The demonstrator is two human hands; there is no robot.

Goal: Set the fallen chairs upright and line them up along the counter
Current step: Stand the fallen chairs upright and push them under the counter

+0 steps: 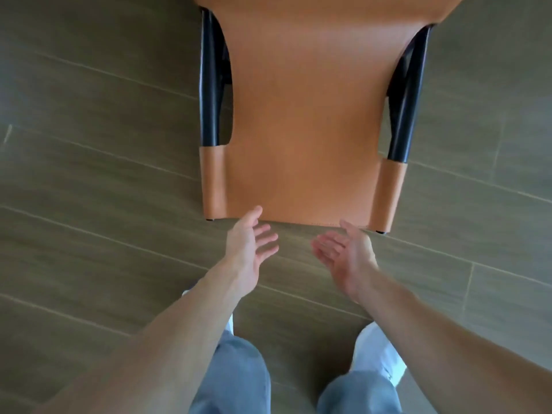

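Observation:
A tan leather chair point(301, 115) with a black metal frame lies on its back on the floor, its backrest's top edge nearest me and its seat cut off by the frame's top. My left hand point(249, 249) hovers just short of that edge, palm turned inward, fingers relaxed and spread. My right hand point(346, 252) mirrors it a little to the right, palm up, thumb close to the edge. Neither hand holds anything. The chair's legs and the counter are out of view.
Grey-brown wood-look floor planks point(98, 180) run on all sides of the chair. My legs in blue jeans point(236, 380) and white shoes point(379, 351) stand just behind my hands.

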